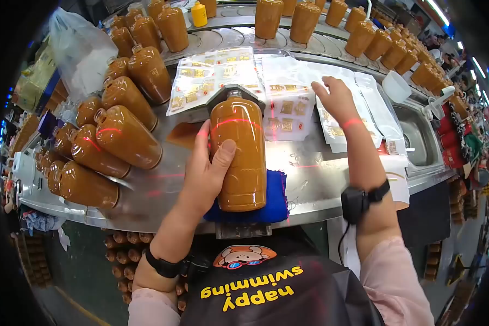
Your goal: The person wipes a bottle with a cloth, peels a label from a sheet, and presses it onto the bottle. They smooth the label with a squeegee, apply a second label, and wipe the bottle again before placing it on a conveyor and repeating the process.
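Note:
My left hand [205, 171] is wrapped round a glossy brown glazed bottle [238, 157], thumb across its front. The bottle's neck points away from me, and a red laser line crosses its upper body. Behind the neck is a dark angular holder [217, 99]. A folded blue cloth [277, 198] lies under the bottle's near end. My right hand [336, 100] hovers at the right over white sheets with gold and red decals [289, 111]. Its fingers are apart, and I see nothing in them. Another decal sheet [214, 73] lies behind the bottle.
Several brown bottles [127, 136] lean in a group on the metal table [168, 190] at the left. More bottles [304, 22] stand on a slatted conveyor [217, 39] at the back. A sink [421, 136] with a white scoop [396, 87] is at the right.

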A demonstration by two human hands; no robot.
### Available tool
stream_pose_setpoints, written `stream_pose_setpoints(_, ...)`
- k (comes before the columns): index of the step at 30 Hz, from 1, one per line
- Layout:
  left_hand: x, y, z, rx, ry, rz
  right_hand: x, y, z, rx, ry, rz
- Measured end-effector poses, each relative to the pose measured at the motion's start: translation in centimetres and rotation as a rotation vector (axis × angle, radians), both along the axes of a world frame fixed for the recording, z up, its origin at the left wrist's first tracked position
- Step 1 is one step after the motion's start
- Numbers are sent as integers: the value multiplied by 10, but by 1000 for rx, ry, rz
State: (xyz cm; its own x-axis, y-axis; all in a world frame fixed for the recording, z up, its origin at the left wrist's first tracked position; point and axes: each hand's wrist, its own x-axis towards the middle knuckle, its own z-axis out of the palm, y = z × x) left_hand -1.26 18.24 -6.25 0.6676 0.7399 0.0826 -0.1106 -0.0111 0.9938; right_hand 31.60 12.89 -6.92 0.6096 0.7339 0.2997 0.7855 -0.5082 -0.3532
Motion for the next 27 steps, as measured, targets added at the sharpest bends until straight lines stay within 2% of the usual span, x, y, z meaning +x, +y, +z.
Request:
stream_pose_setpoints(3,-1,0,3,19,-18,-22,4,15,7,-203,337,5)
stream_pose_setpoints(4,-2,-1,5,-2,-25,-31,8,21,-3,-143,477,-33)
stream_pose_setpoints(7,-4,0,-1,131,3,-14,22,27,-27,15,469,-40)
stream_pose_setpoints(8,-5,-1,-2,153,21,2,29,29,-33,34,405,-30)
stream_pose_setpoints(11,-7,1,-4,276,133,40,26,27,-38,65,-93,-14)
stream_pose_setpoints(13,-14,12,-7,445,281,60,23,22,-35,240,-268,67)
stream_pose_setpoints(14,-14,12,-5,382,247,31,23,20,-31,327,-359,108)
stream_pose_setpoints(17,-19,7,-3,253,143,-43,55,10,-2,345,-48,65)
stream_pose_setpoints(18,-24,9,-12,253,109,-63,69,5,4,301,34,-33)
stream_pose_setpoints(19,-27,9,-18,253,74,-84,95,-1,1,211,9,-57)
stream_pose_setpoints(20,-29,5,-21,182,42,-87,124,-4,-5,36,12,-79)
stream_pose_setpoints(21,-35,5,-27,220,52,-112,146,-8,-17,-137,18,-98)
stream_pose_setpoints(23,-48,9,-40,298,78,-150,173,-12,-56,-331,-121,-196)
stream_pose_setpoints(24,-51,6,-28,253,158,-197,161,-12,-60,-393,-86,-305)
stream_pose_setpoints(27,-64,4,-23,460,293,-286,158,-14,-69,-327,-182,-313)
